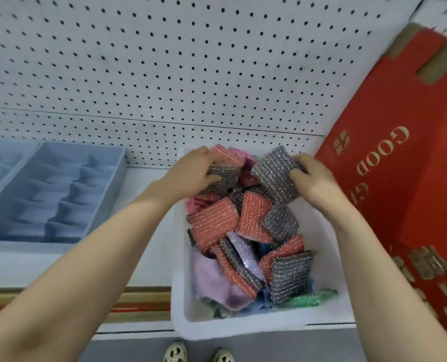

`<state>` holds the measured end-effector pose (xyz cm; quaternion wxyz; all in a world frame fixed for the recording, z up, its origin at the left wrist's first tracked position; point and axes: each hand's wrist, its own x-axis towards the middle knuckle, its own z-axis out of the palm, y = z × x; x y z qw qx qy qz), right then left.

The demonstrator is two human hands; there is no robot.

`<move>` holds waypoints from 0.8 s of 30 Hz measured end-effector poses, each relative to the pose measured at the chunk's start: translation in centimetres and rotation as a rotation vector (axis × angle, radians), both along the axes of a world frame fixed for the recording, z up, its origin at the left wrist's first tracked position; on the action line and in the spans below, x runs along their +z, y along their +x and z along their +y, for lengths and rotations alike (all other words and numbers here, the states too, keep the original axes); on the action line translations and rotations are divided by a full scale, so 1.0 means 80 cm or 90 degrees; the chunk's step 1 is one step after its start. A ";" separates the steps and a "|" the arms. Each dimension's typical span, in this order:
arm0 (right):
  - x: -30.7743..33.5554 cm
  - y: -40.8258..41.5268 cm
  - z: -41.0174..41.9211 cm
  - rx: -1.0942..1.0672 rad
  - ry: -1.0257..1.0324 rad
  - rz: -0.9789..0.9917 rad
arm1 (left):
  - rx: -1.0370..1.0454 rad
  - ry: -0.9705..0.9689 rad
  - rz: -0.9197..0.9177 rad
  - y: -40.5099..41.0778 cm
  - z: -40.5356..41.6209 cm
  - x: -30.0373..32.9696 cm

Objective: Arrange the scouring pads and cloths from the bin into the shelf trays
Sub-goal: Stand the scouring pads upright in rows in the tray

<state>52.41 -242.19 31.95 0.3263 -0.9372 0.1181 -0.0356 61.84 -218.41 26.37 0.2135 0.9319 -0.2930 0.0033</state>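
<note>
Pegboard (165,61) shelf. My left hand (191,173) and right hand (313,178) each grip grey pads (277,176) over bin (243,327); best stack them flat for tray (60,194).

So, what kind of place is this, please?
Probably a shop aisle or stockroom: a white pegboard wall behind a shelf, blue divided trays for display, and a white bin full of scouring pads.
</note>
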 end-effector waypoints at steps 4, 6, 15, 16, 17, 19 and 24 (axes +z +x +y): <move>-0.025 -0.003 0.027 0.185 -0.077 0.241 | 0.008 0.103 0.041 0.020 -0.019 -0.003; -0.036 -0.007 0.030 0.208 -0.041 0.287 | -0.006 0.191 0.076 0.030 -0.025 -0.013; -0.023 -0.008 -0.004 0.075 0.105 0.170 | -0.004 0.060 0.117 0.024 -0.035 -0.010; -0.021 -0.006 -0.010 0.040 0.180 0.131 | 0.012 0.022 0.108 0.019 -0.035 -0.006; -0.019 -0.004 -0.015 0.017 0.258 0.083 | 0.034 -0.029 0.108 0.012 -0.035 -0.002; -0.015 0.002 -0.019 -0.032 0.393 0.005 | 0.095 -0.163 0.150 -0.003 -0.035 0.004; -0.028 0.023 0.005 -0.092 0.502 -0.025 | 0.145 -0.485 0.528 -0.039 -0.038 0.007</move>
